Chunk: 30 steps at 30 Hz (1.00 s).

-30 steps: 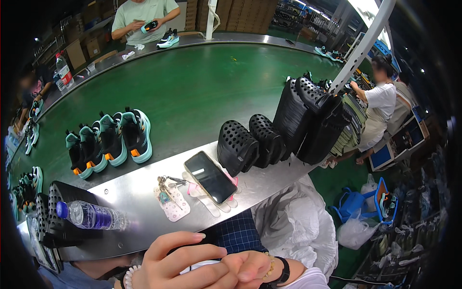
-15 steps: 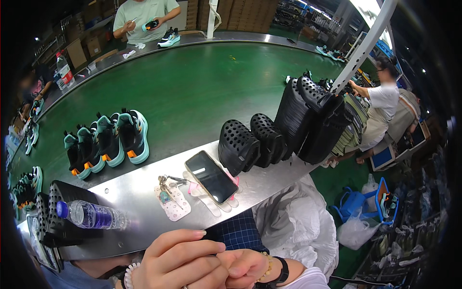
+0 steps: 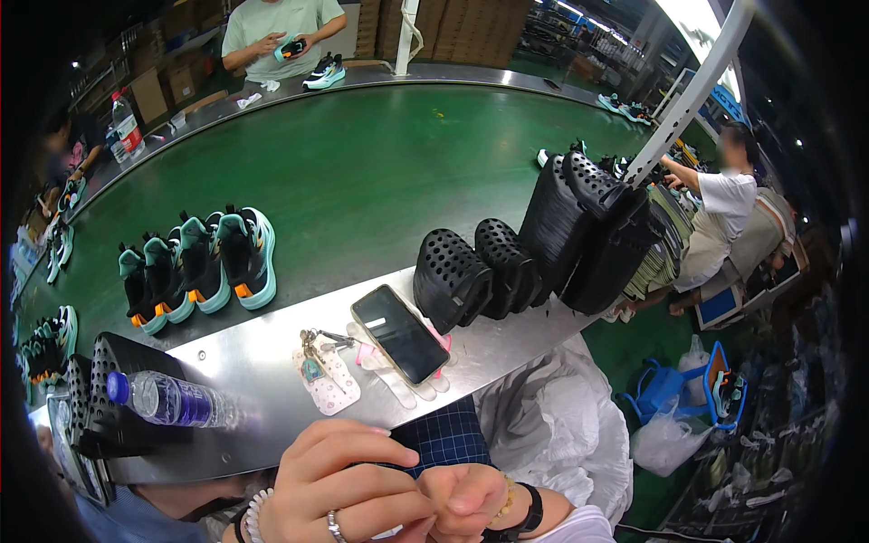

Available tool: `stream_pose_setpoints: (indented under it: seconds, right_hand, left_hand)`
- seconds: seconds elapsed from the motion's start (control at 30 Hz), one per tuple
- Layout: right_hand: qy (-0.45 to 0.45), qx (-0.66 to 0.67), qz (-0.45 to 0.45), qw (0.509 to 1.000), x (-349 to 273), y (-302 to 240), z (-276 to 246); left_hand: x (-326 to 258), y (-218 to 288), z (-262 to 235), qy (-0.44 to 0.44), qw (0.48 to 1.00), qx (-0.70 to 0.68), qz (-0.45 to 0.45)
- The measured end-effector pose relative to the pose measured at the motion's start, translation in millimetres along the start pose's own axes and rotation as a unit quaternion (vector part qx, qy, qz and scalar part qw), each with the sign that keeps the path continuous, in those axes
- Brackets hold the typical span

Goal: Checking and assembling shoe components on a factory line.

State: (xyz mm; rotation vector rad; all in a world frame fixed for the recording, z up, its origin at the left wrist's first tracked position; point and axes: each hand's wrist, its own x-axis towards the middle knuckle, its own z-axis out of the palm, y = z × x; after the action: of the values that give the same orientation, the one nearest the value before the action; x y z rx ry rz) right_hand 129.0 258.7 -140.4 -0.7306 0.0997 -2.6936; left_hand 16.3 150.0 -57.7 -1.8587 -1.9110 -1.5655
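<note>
Head view, bottom edge: both hands sit low and close to the body, touching each other. Left hand [image 3: 348, 493], ring on one finger and bead bracelet at the wrist, has fingers curled over and pinching smth small at the right hand [image 3: 466, 498], which is balled w/ a dark watch at the wrist; what they pinch is hidden, can't tell what it is. Just behind them is a dark blue checked cloth [image 3: 444, 439], touching or nearly touching the fingers, and a crumpled white plastic bag [image 3: 552, 434] to the right. Judging progress: the work looks to be at the fiddling stage in the hands, nothing set down yet, and none of the shoes are in hand. Next out, the steel worktop [image 3: 262, 362] carries a water bottle [image 3: 172, 400] lying on a black perforated tray [image 3: 113, 398] at left, a key bunch w/ pale tag [image 3: 324, 371], and a dark phone [image 3: 399, 334] resting on pink insoles [image 3: 398, 380]. Black perforated sole stacks [image 3: 475, 276] lean at the worktop's far edge, taller stacks [image 3: 588, 231] to their right. Beyond, the green conveyor belt [image 3: 362, 172] holds four black and teal sneakers [image 3: 199, 267] in a row, more pairs at far left. Far side: a person in a pale green shirt [image 3: 281, 23] handles a shoe; another in a white shirt [image 3: 720, 204] works at right.
</note>
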Motion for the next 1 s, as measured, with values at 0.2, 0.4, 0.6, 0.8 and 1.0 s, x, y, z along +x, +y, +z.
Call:
stream_pose_setpoints:
  seconds: [0.2, 0.4, 0.6, 0.8, 1.0]
  right_hand:
    - [0.018, 0.009, 0.005, 1.0, -2.6, 2.8, 3.5]
    - [0.081, 0.061, 0.003, 0.995, -8.9, -0.8, 10.2]
    - [0.103, 0.03, 0.032, 0.994, -10.3, -3.4, 9.5]
    - [0.135, 0.022, 0.061, 0.989, -8.1, -3.8, 11.9]
    - [0.085, 0.032, 0.054, 0.994, 0.6, -3.8, 13.6]
  left_hand:
    - [5.8, 0.2, -5.6, -0.069, 0.997, 0.016, 0.021]
    - [7.0, -2.1, -6.1, -0.082, 0.994, 0.023, 0.062]
    - [9.7, 3.5, -5.3, -0.086, 0.994, 0.053, 0.048]
    - [7.7, 1.9, -2.7, -0.077, 0.995, 0.021, 0.053]
    - [6.7, -1.9, -0.8, -0.041, 0.998, 0.006, 0.037]
